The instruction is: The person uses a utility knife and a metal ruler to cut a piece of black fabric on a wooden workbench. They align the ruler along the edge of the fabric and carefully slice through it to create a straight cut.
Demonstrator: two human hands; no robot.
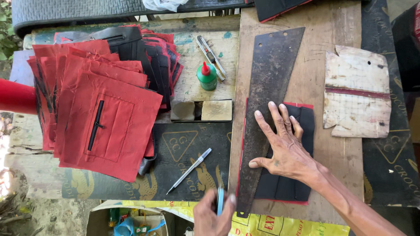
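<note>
My right hand [282, 146] lies flat, fingers spread, across a dark rusty saw blade [269, 83] and a black fabric piece with red edging [306, 126]. The blade lies lengthwise over the fabric's left edge on a wooden board [339, 30]. My left hand [212, 216] is at the bottom edge, closed around a thin blue cutter [220, 200] whose tip sits just left of the blade's lower end.
A stack of red fabric panels with black zippers [109, 122] fills the left. A pen [189, 165] lies on a black printed mat [183, 144]. Behind are a green bottle with red cap [206, 76], a metal utility knife [211, 57], wood blocks [216, 110] and a worn template [356, 91].
</note>
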